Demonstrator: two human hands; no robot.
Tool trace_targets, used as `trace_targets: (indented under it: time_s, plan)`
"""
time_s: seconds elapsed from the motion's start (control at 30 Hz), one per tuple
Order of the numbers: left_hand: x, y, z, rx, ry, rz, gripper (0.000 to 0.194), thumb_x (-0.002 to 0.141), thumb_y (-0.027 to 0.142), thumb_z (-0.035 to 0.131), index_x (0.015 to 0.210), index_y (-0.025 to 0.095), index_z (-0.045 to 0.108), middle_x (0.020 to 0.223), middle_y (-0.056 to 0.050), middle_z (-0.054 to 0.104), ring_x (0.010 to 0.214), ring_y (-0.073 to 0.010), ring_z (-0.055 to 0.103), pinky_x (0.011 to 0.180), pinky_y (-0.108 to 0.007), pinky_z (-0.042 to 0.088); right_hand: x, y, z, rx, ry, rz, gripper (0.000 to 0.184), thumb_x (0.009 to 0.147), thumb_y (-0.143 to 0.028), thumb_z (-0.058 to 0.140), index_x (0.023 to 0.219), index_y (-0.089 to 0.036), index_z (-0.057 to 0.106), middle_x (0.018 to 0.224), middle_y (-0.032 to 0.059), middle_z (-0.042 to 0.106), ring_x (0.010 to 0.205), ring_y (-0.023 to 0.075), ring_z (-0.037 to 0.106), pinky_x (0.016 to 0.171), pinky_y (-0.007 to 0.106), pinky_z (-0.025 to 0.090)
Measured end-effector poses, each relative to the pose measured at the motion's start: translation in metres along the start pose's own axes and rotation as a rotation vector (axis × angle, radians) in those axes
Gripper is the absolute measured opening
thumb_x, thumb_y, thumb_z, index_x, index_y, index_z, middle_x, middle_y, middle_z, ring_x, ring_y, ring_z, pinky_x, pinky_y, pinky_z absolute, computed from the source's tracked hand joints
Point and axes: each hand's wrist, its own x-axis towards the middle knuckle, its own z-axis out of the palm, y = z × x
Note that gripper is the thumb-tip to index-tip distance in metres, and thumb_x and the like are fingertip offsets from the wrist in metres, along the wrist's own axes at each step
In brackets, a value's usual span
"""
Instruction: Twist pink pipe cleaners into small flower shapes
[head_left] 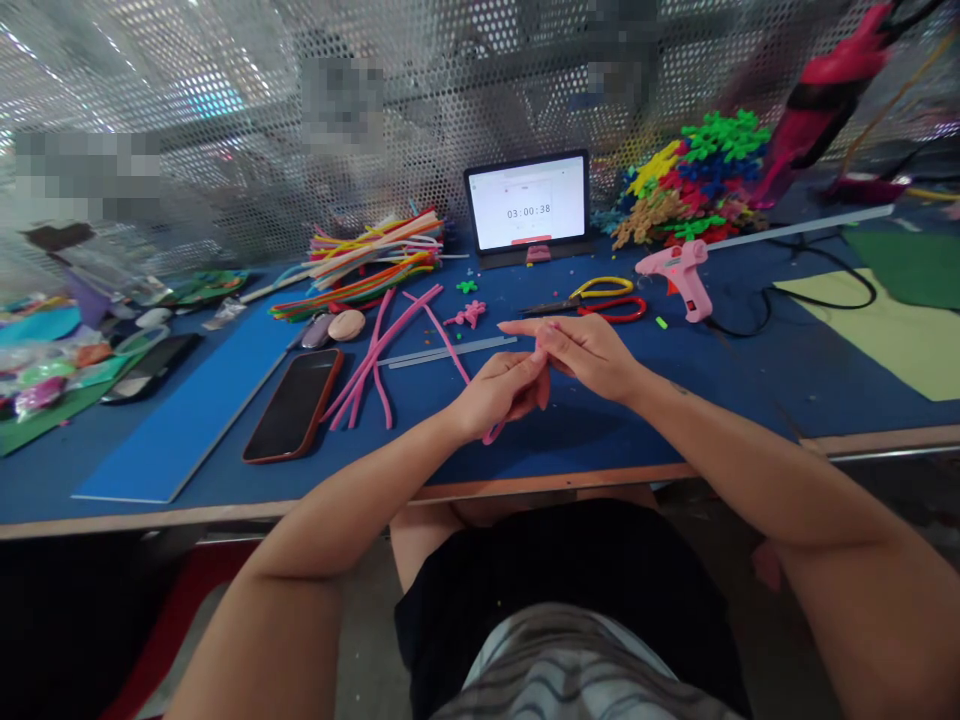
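My left hand (pixel 504 388) is closed around a pink pipe cleaner (pixel 491 433), whose bent lower end pokes out beneath the fingers. Meeting it at the fingertips, my right hand (pixel 589 350) pinches the same piece between thumb and fingers, with the index finger stretched to the left. Most of the held piece is hidden by both hands. Just beyond them lie a small twisted pink figure (pixel 471 315) and yellow-and-red-handled scissors (pixel 592 298). Several straight pink pipe cleaners (pixel 382 345) lie crossed to the left, near thin translucent glue sticks (pixel 442 354).
A phone (pixel 292 408) and a blue board (pixel 195 410) are on the left. Bundled coloured pipe cleaners (pixel 375 265) and a tablet (pixel 529 205) showing a timer stand behind. At right are a pink glue gun (pixel 681 276) with its cable and a colourful pile (pixel 690 180).
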Motion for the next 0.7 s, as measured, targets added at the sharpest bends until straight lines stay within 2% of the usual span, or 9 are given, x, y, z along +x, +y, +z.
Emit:
trace_targets:
  time_s: [0.17, 0.4, 0.53, 0.63, 0.7]
  plan:
    - [0.000, 0.000, -0.001, 0.008, -0.009, -0.009, 0.056, 0.088, 0.060, 0.044, 0.057, 0.014, 0.056, 0.036, 0.005, 0.037, 0.031, -0.0040, 0.030, 0.036, -0.019, 0.021, 0.000, -0.001, 0.000, 0.042, -0.035, -0.006, 0.047, 0.098, -0.046, 0.037, 0.118, -0.017, 0.068, 0.048, -0.0030, 0.054, 0.045, 0.0076, 0.035, 0.044, 0.020, 0.027]
    - [0.001, 0.000, 0.000, -0.002, -0.036, -0.016, 0.058, 0.090, 0.059, 0.040, 0.058, 0.014, 0.055, 0.035, 0.005, 0.036, 0.031, -0.0040, 0.029, 0.035, -0.019, 0.020, -0.001, -0.004, 0.002, 0.071, -0.016, 0.012, 0.047, 0.097, -0.048, 0.039, 0.111, -0.015, 0.070, 0.044, -0.0049, 0.046, 0.044, 0.0071, 0.035, 0.043, 0.020, 0.028]
    - [0.002, 0.001, 0.000, -0.024, -0.042, -0.035, 0.051, 0.090, 0.059, 0.041, 0.072, 0.014, 0.058, 0.041, 0.005, 0.045, 0.031, -0.0040, 0.033, 0.033, -0.017, 0.023, 0.001, 0.001, -0.001, 0.121, 0.105, 0.043, 0.046, 0.096, -0.050, 0.041, 0.101, -0.017, 0.073, 0.047, -0.0042, 0.046, 0.044, 0.0071, 0.038, 0.043, 0.021, 0.030]
    - [0.003, 0.001, -0.002, -0.044, -0.069, -0.058, 0.042, 0.090, 0.054, 0.045, 0.079, 0.015, 0.056, 0.046, 0.005, 0.050, 0.033, -0.0047, 0.041, 0.034, -0.016, 0.028, 0.005, 0.008, -0.007, 0.148, 0.262, 0.050, 0.048, 0.096, -0.051, 0.041, 0.093, -0.017, 0.073, 0.054, -0.0025, 0.051, 0.046, 0.0067, 0.041, 0.045, 0.021, 0.033]
    - [0.003, 0.001, -0.002, -0.032, -0.078, -0.062, 0.037, 0.091, 0.048, 0.046, 0.081, 0.014, 0.056, 0.049, 0.005, 0.051, 0.035, -0.0042, 0.043, 0.036, -0.015, 0.032, 0.008, 0.011, -0.011, 0.155, 0.309, 0.064, 0.048, 0.095, -0.053, 0.042, 0.086, -0.017, 0.072, 0.054, -0.0019, 0.052, 0.046, 0.0067, 0.044, 0.045, 0.022, 0.033]
